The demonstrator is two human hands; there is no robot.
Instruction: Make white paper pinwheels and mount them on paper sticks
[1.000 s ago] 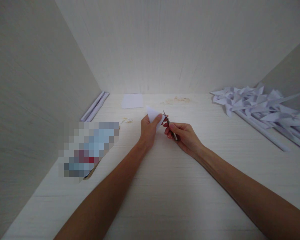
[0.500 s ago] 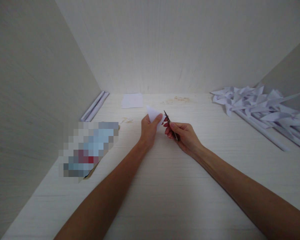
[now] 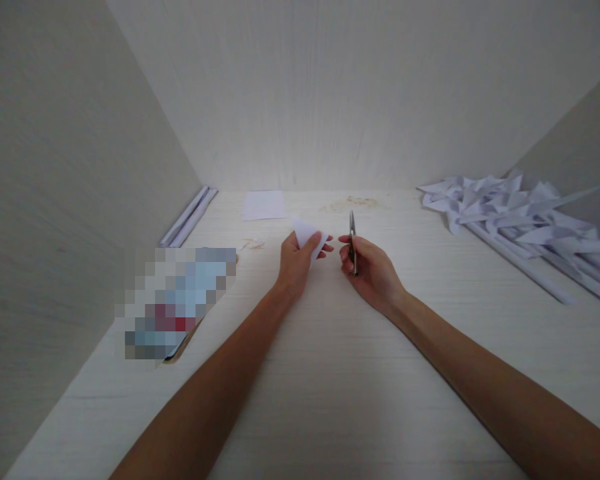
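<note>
Pale wood-grain desk [image 3: 320, 373], walled in on the sides and back. Nearest, at left: flat item [image 3: 190, 293], pixelated, can't ID; tan-dark edge only.

Risk, my read: left fingertips poke out past the paper's right edge, facing the tool. If the tool strays that way, a nick or a bad cut. A loose thumb pinch could let the paper twist or crease.

Left hand [image 3: 295, 261]: thumb clamped on a white, pointed, apparently folded paper piece [image 3: 304, 231], other fingers behind, above the desk. Right hand [image 3: 377, 267]: fingers closed around a slim dark-and-silver metal tool [image 3: 353, 248], probably small scissors, tip up, apart from the paper.

Beyond: thin yellowish scraps [image 3: 253, 245], white paper rolls [image 3: 193, 220] left, white paper pinwheels [image 3: 500, 207] heaped right, flat white sheet [image 3: 264, 205] by the back wall [image 3: 300, 87].
</note>
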